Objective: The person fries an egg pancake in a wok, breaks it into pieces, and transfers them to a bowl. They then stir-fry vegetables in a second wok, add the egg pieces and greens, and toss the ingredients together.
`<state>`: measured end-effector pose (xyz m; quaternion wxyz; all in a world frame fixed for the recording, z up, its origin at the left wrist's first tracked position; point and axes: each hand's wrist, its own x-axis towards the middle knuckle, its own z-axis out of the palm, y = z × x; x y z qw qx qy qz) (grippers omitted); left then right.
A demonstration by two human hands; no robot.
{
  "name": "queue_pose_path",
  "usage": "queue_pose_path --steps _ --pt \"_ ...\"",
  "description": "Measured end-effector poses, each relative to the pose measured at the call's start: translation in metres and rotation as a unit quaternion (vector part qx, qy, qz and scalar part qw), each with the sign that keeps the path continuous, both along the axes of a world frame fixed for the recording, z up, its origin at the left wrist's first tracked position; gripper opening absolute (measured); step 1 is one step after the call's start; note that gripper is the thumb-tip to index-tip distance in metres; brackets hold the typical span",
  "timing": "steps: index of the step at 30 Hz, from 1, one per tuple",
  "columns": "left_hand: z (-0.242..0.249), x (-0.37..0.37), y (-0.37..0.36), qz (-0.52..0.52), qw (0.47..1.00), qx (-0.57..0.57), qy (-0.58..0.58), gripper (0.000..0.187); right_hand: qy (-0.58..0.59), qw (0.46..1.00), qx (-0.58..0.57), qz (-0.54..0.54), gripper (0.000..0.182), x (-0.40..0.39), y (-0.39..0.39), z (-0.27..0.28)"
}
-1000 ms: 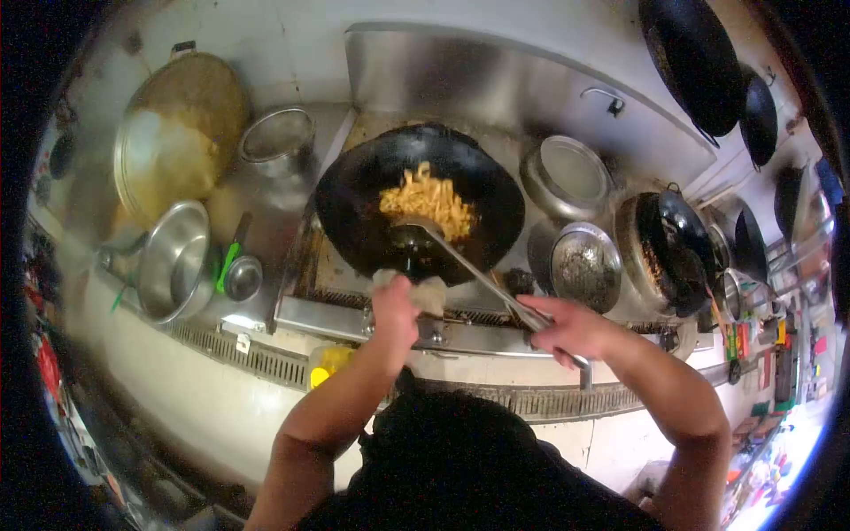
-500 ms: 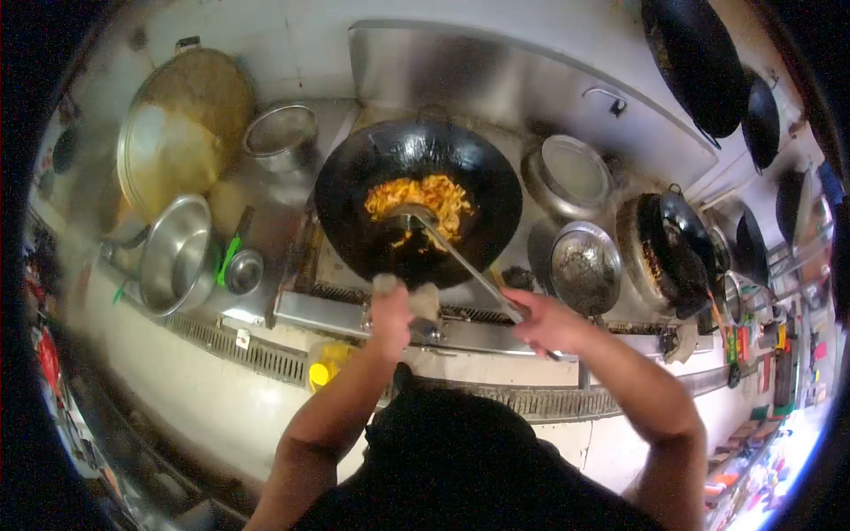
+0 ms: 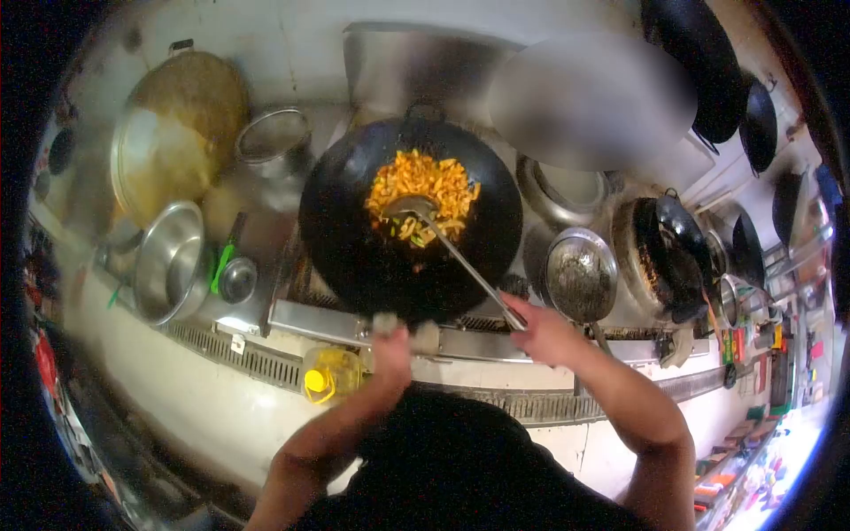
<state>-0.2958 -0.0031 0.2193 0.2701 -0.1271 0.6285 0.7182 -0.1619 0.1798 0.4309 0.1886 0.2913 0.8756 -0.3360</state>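
Note:
A large black wok [image 3: 354,257] sits over the stove, holding a heap of orange-brown food pieces [image 3: 423,181] with some green bits. My right hand [image 3: 544,329] is wrapped round the metal handle of a ladle [image 3: 465,264], whose bowl rests among the food. At the wok's near edge is my left hand [image 3: 390,347], closed on a pale cloth [image 3: 386,324] and smeared by motion; the wok's near rim lies directly beyond it.
Left of the wok stand a steel pot [image 3: 168,265], a green-handled tool [image 3: 225,257] and a big round lid [image 3: 177,133]. A yellow-capped oil jug [image 3: 335,372] is below. Strainer [image 3: 581,274] and stacked woks [image 3: 655,257] stand right. Black pans hang upper right.
The wok has tilted and shifted toward me, with my left hand slightly lower. The food has gathered into a fuller heap. A blurred grey oval has appeared at the upper right.

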Motion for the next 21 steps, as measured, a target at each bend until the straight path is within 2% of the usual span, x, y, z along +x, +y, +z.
queue_pose_path --steps 1,2,3,4,5,6,7,9,11,12,13,14,15,17,19,20,21 --pt "-0.001 0.018 -0.016 0.048 0.988 0.144 -0.037 0.041 0.001 1.0 0.001 -0.001 0.064 0.009 0.001 -0.001" --pt "0.002 0.027 -0.033 0.031 0.991 0.129 -0.014 0.039 0.053 0.994 0.072 0.069 0.064 0.023 0.006 -0.002" --pt "0.027 0.025 -0.041 -0.028 0.993 0.111 -0.01 0.038 0.102 0.975 0.141 0.136 0.064 0.032 0.012 -0.002" --pt "0.028 0.015 -0.04 -0.078 0.985 0.046 0.145 0.036 0.058 0.98 0.124 0.143 0.063 0.035 0.013 0.013" --pt "0.028 0.002 -0.036 -0.129 0.947 -0.022 0.292 0.034 0.053 0.982 0.117 0.141 0.063 0.031 0.009 0.027" --pt "0.07 -0.015 -0.016 -0.024 0.993 0.116 -0.031 0.029 0.003 0.998 0.007 0.058 0.062 0.021 0.006 0.041" --pt "0.074 -0.033 -0.001 -0.034 0.986 0.159 -0.021 0.028 -0.047 0.993 -0.104 -0.028 0.062 0.014 0.005 0.048" --pt "0.071 -0.048 0.025 -0.009 0.998 0.0 -0.067 0.03 -0.033 0.991 -0.129 -0.028 0.061 0.01 0.008 0.024" --pt "0.029 -0.03 0.016 -0.029 0.998 -0.013 -0.046 0.031 -0.022 1.0 0.006 -0.004 0.062 0.0 0.004 0.005" --pt "-0.005 -0.017 0.001 -0.064 0.996 -0.066 0.011 0.031 0.044 0.991 0.114 0.056 0.063 0.011 0.007 -0.022" --pt "-0.03 0.006 -0.018 0.015 0.988 0.154 0.027 0.032 0.045 0.991 0.115 0.058 0.063 0.019 0.005 -0.02" --pt "0.03 0.015 -0.031 -0.043 0.998 -0.016 -0.04 0.032 0.038 0.991 0.108 0.067 0.063 0.024 0.003 -0.01" --pt "0.014 0.019 -0.045 -0.048 0.997 0.052 0.01 0.031 0.031 0.992 0.1 0.074 0.064 0.029 0.002 0.002" --pt "0.039 0.004 -0.04 -0.06 0.991 0.044 0.113 0.034 0.005 0.992 0.083 0.092 0.062 0.034 0.005 0.019" --pt "0.09 -0.032 -0.006 -0.028 0.998 0.011 -0.055 0.037 0.038 0.998 -0.03 0.043 0.062 0.028 0.011 0.024" --pt "0.088 -0.042 0.005 -0.034 0.999 0.003 -0.036 0.038 -0.02 0.988 -0.146 -0.044 0.062 0.02 0.015 0.017" --pt "0.074 -0.049 0.014 -0.042 0.999 -0.003 -0.016 0.039 -0.018 0.988 -0.147 -0.045 0.062 0.017 0.013 0.004"
